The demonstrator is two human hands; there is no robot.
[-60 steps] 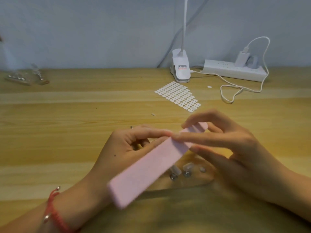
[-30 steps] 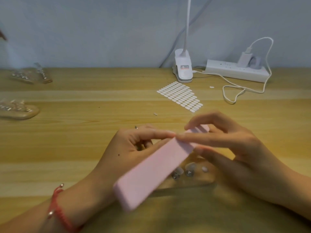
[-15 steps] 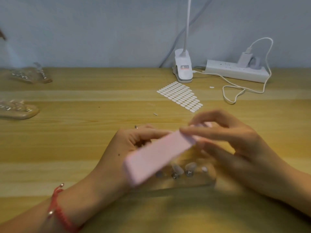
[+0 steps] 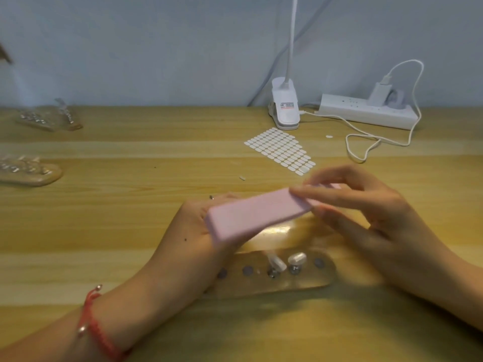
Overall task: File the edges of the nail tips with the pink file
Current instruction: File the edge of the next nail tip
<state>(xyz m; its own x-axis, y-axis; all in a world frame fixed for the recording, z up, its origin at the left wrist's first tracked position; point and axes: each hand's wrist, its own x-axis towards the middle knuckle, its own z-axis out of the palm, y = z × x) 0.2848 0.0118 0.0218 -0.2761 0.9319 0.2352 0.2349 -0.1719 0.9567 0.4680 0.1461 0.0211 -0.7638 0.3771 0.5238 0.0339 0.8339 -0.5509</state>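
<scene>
My right hand (image 4: 366, 218) pinches the right end of the pink file (image 4: 256, 215), a long pink block lying slanted across my left hand (image 4: 193, 231). The left hand's fingers curl under the file and are mostly hidden; a small metal pin (image 4: 211, 197) pokes out above them, so the nail tip they hold cannot be seen. In front of both hands lies a clear holder strip (image 4: 308, 283) with two pale nail tips (image 4: 296, 258) standing on it, one upright and one tilted.
A sheet of small white stickers (image 4: 281, 150) lies behind my hands. A white clip lamp (image 4: 285, 108) and a power strip (image 4: 366, 113) with a looped cable stand at the back. Two more clear strips (image 4: 28, 171) lie at the far left.
The pink file has slid up and to the right across my left hand, its near end drawing in from the lower left. My right hand moved right with it; the left hand stayed put.
</scene>
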